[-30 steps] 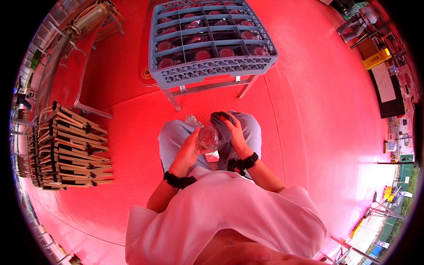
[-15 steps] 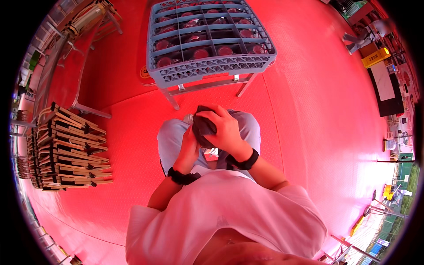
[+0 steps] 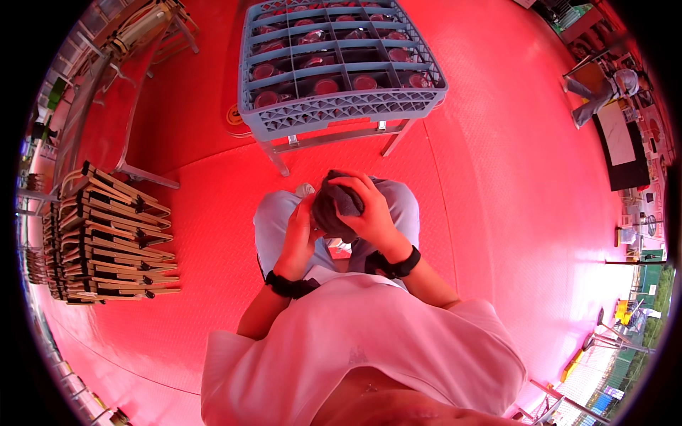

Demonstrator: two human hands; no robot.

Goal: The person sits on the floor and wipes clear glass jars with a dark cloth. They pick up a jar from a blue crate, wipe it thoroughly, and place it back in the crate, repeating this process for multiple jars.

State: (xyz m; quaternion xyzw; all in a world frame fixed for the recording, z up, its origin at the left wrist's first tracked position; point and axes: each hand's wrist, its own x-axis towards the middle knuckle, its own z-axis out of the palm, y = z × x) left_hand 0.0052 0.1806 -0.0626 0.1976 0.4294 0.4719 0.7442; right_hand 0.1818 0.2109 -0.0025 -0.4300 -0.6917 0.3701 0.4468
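Observation:
Above my lap, my right hand [image 3: 374,211] presses a bunched dark grey cloth [image 3: 338,197], its fingers curled over the top and right side. My left hand [image 3: 301,228] wraps the left side of the same bundle. Whether something sits inside the cloth is hidden by the folds and my fingers. Just beyond my knees, a blue-grey plastic glass rack [image 3: 341,112] rests on a metal-legged stand [image 3: 328,135]. Glasses [image 3: 326,86] stand in many of its compartments, their round ends facing up; at least one compartment looks dark, with no glass showing.
Folded wooden-framed chairs or stools [image 3: 117,241] are stacked on the floor at the left, near a long low bench or table [image 3: 117,121]. Red textured floor [image 3: 497,213] stretches around me. At the far right a person [image 3: 604,92] is near a dark table with a white top [image 3: 616,135].
My right hand has shifted slightly right and turned with the cloth, while my left fingers have moved a little. The distant person has stepped further into view.

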